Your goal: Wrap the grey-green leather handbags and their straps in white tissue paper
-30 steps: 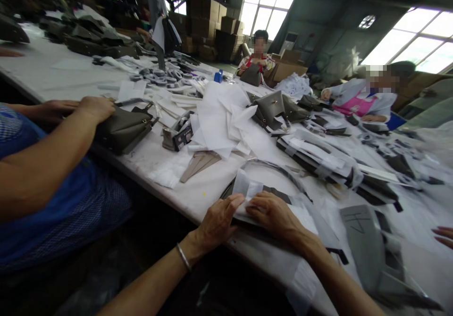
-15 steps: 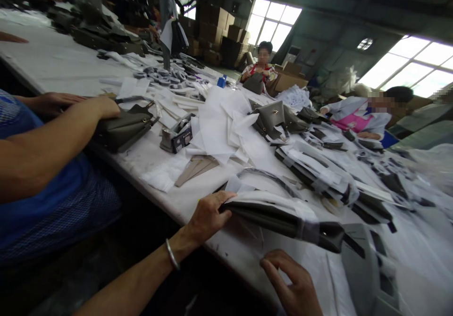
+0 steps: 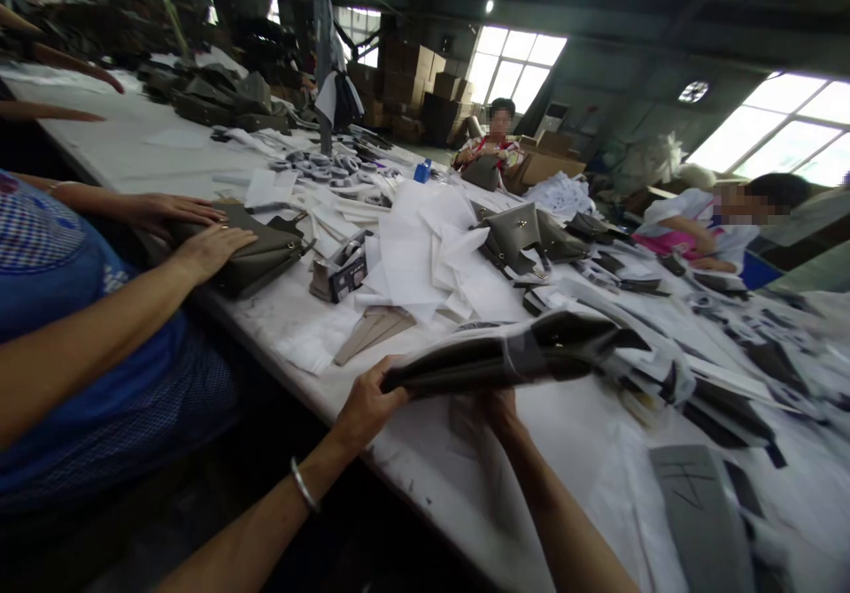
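Note:
A dark olive leather bag piece (image 3: 478,358), long and flattened, is raised over the near edge of the white table, with a translucent band round its middle. My left hand (image 3: 372,398), below a silver bangle, grips its left end between thumb and fingers. Beneath the middle of the piece is my right hand (image 3: 497,407), its fingers hidden behind the leather. Tan flat strips (image 3: 373,332) lie just beyond my left hand. A grey panel with dark marks (image 3: 700,504) rests at the lower right.
At the left, a co-worker's hands (image 3: 205,243) rest on an olive bag (image 3: 256,252). White paper sheets (image 3: 418,248) cover the middle of the table (image 3: 292,389). Beyond them stands another olive bag (image 3: 514,230). Two people sit at the far side.
The leather piece has been lifted and turned more level. My right hand has moved from the open space in front of it to underneath. The co-worker's near hand has flattened onto the bag.

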Demonstrator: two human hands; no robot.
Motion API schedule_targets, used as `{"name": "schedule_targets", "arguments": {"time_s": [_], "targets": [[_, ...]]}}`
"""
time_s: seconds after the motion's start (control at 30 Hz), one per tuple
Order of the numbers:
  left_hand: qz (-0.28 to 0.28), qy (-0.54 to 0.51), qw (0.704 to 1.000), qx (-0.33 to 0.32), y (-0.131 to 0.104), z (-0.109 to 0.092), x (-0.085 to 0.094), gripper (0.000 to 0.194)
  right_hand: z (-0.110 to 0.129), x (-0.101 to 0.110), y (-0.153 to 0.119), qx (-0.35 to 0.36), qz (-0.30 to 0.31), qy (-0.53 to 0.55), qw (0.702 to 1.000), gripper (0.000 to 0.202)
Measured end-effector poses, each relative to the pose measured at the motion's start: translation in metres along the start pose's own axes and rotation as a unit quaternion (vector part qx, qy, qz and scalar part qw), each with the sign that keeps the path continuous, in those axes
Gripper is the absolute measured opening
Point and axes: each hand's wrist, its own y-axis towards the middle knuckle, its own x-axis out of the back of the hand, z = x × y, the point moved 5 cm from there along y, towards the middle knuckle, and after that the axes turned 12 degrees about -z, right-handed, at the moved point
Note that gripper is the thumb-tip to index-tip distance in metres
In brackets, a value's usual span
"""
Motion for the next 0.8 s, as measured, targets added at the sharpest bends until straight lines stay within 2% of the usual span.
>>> {"name": "schedule_targets", "arguments": {"time_s": [0.17,0.23,0.37,0.5,0.6,0.7,0.8], "targets": [[-0.048,0.003,0.999,0.017,0.003,0.005,0.005,0.038,0.018,-0.014,-0.017,-0.025,0.034,-0.039,0.998,0.020],[-0.063,0.015,0.998,0.020,0.002,0.005,0.007,0.038,0.025,-0.011,-0.024,-0.036,0.047,0.006,0.998,0.026],[-0.094,0.044,0.995,0.012,0.001,0.001,0.011,0.033,0.026,-0.008,-0.034,-0.162,0.100,0.156,0.969,0.042],[-0.098,0.054,0.994,-0.013,-0.002,-0.008,0.009,0.022,0.032,0.001,-0.053,-0.231,0.129,0.193,0.945,0.049],[-0.091,0.074,0.992,-0.044,-0.005,-0.014,0.004,0.017,0.043,0.010,-0.084,-0.280,0.161,0.222,0.920,0.049],[-0.079,0.096,0.987,-0.100,-0.013,-0.015,-0.006,0.021,0.058,0.016,-0.122,-0.258,0.205,0.175,0.928,0.038],[-0.042,0.134,0.973,-0.185,-0.028,-0.013,-0.023,0.030,0.071,0.019,-0.150,-0.232,0.230,0.152,0.933,0.034]]}}
